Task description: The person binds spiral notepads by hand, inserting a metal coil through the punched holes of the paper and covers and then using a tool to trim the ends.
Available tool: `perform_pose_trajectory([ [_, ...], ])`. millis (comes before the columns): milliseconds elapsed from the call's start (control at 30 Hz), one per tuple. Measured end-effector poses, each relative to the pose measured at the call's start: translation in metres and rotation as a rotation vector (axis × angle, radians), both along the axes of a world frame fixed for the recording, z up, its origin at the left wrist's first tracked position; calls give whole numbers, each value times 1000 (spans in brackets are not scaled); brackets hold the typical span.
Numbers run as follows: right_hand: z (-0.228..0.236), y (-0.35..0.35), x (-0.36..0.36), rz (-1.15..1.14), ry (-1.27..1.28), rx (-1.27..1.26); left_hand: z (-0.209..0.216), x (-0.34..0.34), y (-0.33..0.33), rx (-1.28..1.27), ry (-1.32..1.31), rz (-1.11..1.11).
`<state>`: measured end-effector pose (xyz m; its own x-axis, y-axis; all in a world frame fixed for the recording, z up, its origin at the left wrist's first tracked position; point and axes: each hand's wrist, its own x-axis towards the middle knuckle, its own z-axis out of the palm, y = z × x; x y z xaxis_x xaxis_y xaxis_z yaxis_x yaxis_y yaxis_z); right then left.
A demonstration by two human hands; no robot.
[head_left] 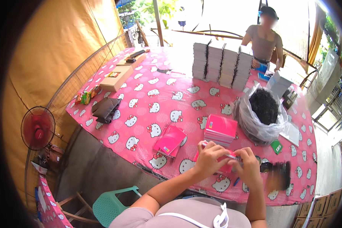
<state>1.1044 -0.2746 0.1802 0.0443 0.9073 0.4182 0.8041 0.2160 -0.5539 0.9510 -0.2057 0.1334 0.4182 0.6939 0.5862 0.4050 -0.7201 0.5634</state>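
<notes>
A pink notebook (226, 168) lies at the table's near edge, under both of my hands. My left hand (211, 157) reaches over it, with its fingers curled at the far edge. My right hand (248, 166) is bent with thumb and fingers pinched at the right end of that edge. The fingers hide much of the notebook. Just beyond stands a neat stack of pink notebooks (221, 129). To the left, a few more pink notebooks (171, 140) lie in a loose pile. A blue pen (236, 181) rests below my right hand.
A plastic bag of black coils (264, 106) sits right of the stack. Black coils (283, 175) lie at the near right, by a green packet (276, 146). Tall bound stacks (222, 64) stand at the back, near another person (265, 43). A green stool (110, 205) is lower left.
</notes>
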Motion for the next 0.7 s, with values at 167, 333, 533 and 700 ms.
perform_pose_trajectory([
  [167, -18, 5, -5, -65, -22, 138, -2, 1, 4, 0, -5, -9],
  [333, -16, 8, 32, -64, -99, -75, 2, -3, 4, -11, 7, -28],
  [533, -118, -3, 168, 92, -314, -415, 5, 3, 6, -5, 4, -54],
  [700, -138, 3, 160, -18, -455, -511, 5, -3, 10, -34, 65, -79],
])
